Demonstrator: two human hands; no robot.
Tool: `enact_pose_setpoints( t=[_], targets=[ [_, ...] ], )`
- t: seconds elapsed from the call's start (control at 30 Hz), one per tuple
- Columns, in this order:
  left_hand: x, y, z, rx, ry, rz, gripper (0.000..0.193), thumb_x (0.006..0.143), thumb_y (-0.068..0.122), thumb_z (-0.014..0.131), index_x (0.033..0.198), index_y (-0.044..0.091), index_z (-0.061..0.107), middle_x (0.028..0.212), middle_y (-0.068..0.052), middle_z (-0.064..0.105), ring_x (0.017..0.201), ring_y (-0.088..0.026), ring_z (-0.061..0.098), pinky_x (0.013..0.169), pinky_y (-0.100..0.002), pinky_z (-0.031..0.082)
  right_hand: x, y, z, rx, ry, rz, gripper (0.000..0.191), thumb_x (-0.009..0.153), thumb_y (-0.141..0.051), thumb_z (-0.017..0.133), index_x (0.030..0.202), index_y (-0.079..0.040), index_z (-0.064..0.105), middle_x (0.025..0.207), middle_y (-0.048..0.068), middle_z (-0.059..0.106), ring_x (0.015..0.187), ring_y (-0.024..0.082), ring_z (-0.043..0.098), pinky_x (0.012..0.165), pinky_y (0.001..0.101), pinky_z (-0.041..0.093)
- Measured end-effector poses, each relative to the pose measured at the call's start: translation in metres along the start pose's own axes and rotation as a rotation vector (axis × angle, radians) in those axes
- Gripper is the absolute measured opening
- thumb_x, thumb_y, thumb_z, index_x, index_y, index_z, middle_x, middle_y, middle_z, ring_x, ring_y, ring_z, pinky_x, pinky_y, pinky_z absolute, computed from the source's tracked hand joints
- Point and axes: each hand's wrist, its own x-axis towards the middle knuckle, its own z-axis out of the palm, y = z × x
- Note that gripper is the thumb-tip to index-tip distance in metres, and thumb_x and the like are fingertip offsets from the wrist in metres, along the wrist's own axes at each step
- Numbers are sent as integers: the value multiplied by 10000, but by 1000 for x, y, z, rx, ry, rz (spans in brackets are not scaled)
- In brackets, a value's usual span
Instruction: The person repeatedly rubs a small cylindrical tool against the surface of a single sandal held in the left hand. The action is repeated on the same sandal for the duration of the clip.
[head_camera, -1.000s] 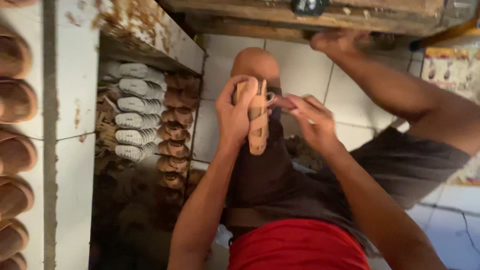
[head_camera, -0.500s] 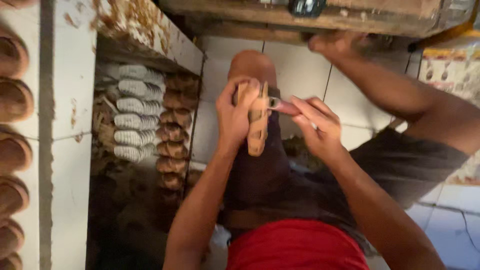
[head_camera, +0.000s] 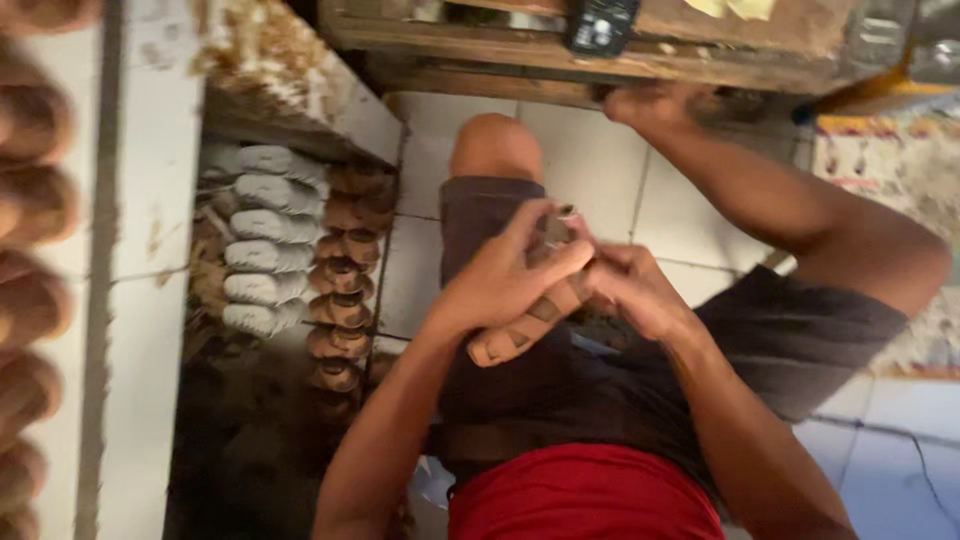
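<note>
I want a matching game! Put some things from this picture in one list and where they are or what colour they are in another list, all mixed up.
Things:
1. tan sandal sole
2. white soles
3. brown soles
4. red shirt

Places or colours:
A. stacked in a row right of the white stack
B. at the bottom of the picture
C. held in the left hand, with the right hand touching it
D. stacked under the shelf, pale

Pairs: 1-C, 2-D, 3-A, 4-B
</note>
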Motion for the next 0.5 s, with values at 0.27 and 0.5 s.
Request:
enact_pose_setpoints(
  t=[0.27, 0.5],
  targets=[
    [-34, 38, 10, -1217, 200, 125, 667, 1107, 555, 307, 1417, -12, 476, 1345, -200, 623, 1281, -341, 598, 1148, -500, 472, -15, 23, 9, 181, 79, -609, 319, 856, -110, 868, 1077, 32, 687, 1040, 104, 724, 901, 177, 686, 821, 317, 560],
    [-19, 25, 48, -1619, -1, 481, 777, 1198, 622, 192, 1384, -38, 558, 1206, -230, 666, 1220, -385, 623, 1142, -520, 465, -29, 22, 31, -747, 492, -1096, 609, 765, -175, 938, 1209, 68, 600, 1091, 138, 703, 961, 233, 699, 883, 328, 570]
  ],
)
